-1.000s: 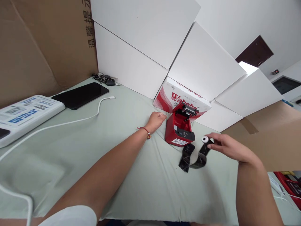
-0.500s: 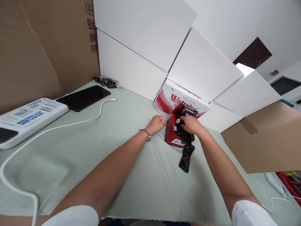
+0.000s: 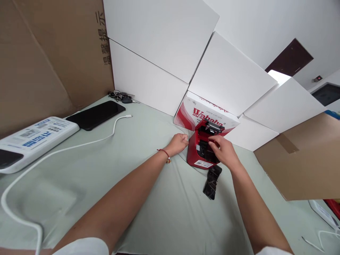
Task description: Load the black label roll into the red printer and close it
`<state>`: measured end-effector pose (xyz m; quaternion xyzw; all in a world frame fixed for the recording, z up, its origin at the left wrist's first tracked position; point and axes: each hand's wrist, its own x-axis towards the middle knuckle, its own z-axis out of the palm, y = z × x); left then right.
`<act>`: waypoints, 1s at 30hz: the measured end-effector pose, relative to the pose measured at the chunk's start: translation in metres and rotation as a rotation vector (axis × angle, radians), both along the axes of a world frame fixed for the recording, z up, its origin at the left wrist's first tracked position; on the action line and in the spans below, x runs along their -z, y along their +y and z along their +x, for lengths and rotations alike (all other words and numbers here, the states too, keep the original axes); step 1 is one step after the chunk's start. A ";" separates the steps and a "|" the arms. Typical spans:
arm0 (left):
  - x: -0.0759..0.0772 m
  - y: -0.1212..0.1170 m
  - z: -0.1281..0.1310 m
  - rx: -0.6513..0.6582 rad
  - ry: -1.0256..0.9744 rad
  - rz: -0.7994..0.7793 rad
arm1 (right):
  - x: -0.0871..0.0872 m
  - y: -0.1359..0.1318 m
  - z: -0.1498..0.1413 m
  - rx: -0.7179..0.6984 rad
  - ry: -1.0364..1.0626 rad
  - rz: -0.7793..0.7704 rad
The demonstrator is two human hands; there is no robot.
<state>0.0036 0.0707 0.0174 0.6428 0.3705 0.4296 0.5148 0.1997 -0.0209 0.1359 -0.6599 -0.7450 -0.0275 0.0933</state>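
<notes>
One red, box-shaped plastic printer (image 3: 193, 153), lid raised, stood on the pale-green, cloth-covered worktop (image 3: 159, 212); black, glossy strip (image 3: 212, 184) lay before it. Right hand (image 3: 225, 151) at its bay: grip could not be told. Left hand (image 3: 179, 143): pressed into a fist, just beside.

The printer (image 3: 193, 153) is a compact red unit, upright on the green cloth (image 3: 159, 212), directly in front of the white-and-red box (image 3: 183, 115). The lid (image 3: 214, 126) is raised at the rear, exposing the compartment. The lower front carries a white label (image 3: 203, 164). The compartment contains a dark roll (image 3: 203, 145), partly hidden. A creased black strip (image 3: 211, 185) lies on the cloth before the printer.
</notes>
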 end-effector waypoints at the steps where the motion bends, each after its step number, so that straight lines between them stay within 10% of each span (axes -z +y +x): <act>1: 0.000 0.000 0.000 0.005 0.010 0.006 | 0.008 -0.016 0.001 0.002 0.026 0.075; 5: 0.001 0.001 0.001 -0.006 0.050 0.033 | 0.060 -0.070 -0.001 -0.202 0.181 0.578; 10: 0.000 0.001 0.001 -0.100 0.081 0.065 | 0.104 -0.082 -0.007 -0.274 0.140 0.674; 20: -0.043 0.009 0.020 -0.382 -0.027 0.221 | 0.102 -0.083 -0.008 -0.296 0.197 0.694; 25: -0.074 0.033 0.045 -0.239 -0.100 0.205 | 0.102 -0.082 -0.008 -0.304 0.218 0.668; 30: -0.072 0.017 0.039 -0.067 -0.174 0.194 | 0.103 -0.082 -0.008 -0.307 0.228 0.673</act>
